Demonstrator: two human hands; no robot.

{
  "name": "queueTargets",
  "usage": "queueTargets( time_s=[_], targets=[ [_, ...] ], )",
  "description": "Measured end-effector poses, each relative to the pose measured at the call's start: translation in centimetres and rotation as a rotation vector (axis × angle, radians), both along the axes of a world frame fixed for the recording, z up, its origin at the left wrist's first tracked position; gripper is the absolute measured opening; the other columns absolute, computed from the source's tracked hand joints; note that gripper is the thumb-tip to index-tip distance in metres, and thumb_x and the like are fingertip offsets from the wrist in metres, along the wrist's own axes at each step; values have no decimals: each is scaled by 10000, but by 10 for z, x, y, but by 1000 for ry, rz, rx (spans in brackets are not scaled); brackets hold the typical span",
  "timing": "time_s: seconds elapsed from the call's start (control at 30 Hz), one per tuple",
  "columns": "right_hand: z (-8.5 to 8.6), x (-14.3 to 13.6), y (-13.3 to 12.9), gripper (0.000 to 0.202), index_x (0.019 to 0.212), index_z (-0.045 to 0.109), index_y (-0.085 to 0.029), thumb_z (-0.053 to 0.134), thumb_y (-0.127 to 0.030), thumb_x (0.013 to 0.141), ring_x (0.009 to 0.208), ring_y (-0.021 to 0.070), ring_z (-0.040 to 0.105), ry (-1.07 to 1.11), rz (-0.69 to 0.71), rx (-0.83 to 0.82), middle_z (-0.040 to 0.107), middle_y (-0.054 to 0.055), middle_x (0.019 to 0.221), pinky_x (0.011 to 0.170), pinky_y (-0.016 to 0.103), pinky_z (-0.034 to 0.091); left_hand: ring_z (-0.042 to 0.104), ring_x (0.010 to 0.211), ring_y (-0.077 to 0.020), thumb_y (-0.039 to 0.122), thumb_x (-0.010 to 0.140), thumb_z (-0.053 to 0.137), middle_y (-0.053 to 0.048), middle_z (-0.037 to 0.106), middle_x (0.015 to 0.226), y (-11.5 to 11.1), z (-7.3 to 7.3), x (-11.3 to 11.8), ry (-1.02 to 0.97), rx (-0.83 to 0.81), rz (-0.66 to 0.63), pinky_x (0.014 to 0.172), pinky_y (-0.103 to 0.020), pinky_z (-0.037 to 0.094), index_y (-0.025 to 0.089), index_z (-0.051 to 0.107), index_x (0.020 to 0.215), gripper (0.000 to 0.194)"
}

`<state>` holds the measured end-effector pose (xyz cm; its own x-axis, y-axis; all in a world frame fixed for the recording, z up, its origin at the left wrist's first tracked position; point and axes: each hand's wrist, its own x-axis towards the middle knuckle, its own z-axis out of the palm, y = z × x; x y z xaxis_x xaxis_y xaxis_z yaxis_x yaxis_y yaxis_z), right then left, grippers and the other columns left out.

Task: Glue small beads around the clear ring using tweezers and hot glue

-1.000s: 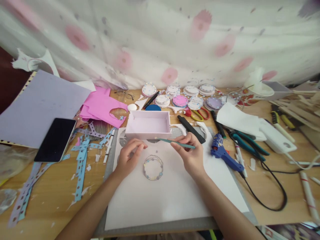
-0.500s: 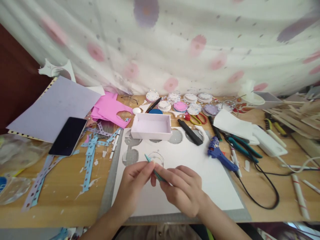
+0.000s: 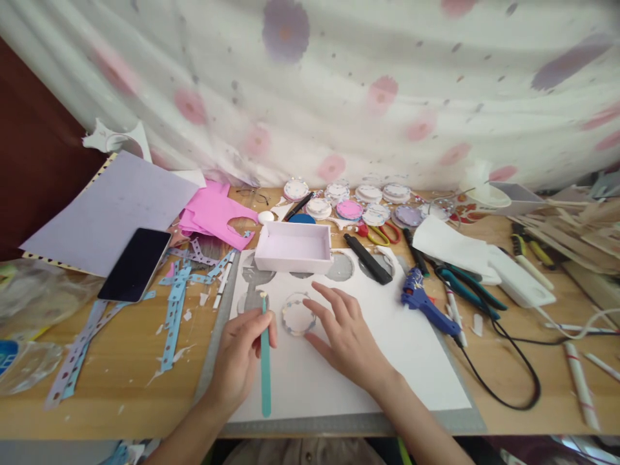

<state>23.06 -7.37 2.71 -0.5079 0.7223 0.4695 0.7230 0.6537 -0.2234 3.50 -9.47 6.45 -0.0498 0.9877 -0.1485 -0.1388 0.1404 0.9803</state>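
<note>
Decorated ring [image 3: 284,316]: one, flat on the white paper [image 3: 387,368], near the middle
Teal stick [image 3: 265,374]: one, just left of the ring, one small pale bit [image 3: 263,295] at its far end
Left hand [image 3: 238,355]: narrow, thumb and fingers pinching the stick
Right hand [image 3: 346,336]: wide, fingers spread at the ring's right edge; contact, cannot tell
Box [image 3: 293,265]: one, pale, beyond the ring
Glue gun [image 3: 429,303]: one, blue, right
Phone [image 3: 135,265]: one, left on the tabletop [image 3: 130,407]
</note>
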Motion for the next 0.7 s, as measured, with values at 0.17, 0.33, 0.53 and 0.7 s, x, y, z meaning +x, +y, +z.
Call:
queueTargets(
  time_s=[0.17,0.33,0.53,0.7],
  targets=[
    [8,9,9,489,1298,470,-190,538,-81,827,1234,299,472,54,78,-68,512,140,1402,974,480,455,380,558,-138,427,885,501,11,430,524,-3,-9,-2,56,61,-174,569,-300,271,187,505,501,452],
    [-1,76,3,382,1178,517,-174,482,-97,805,1079,315,576,251,-404,152,631,151,1138,914,512,445,346,540,-133,435,902,477,23,378,519,-7,-12,-10,92,57,-232,566,-305,248,190,459,505,467],
    [-46,152,-21,372,1120,547,-111,488,-211,767,926,382,595,-45,-873,97,632,203,977,813,542,461,345,539,-128,418,900,461,25,372,532,-11,-18,-13,128,27,-283,567,-299,255,191,429,509,453],
    [-59,162,-15,383,1156,538,-126,425,-223,803,939,355,606,-148,-897,-157,649,169,987,813,519,459,346,533,-127,401,904,443,23,387,533,-11,-19,-13,161,40,-302,566,-291,267,191,431,515,442]
  ],
)
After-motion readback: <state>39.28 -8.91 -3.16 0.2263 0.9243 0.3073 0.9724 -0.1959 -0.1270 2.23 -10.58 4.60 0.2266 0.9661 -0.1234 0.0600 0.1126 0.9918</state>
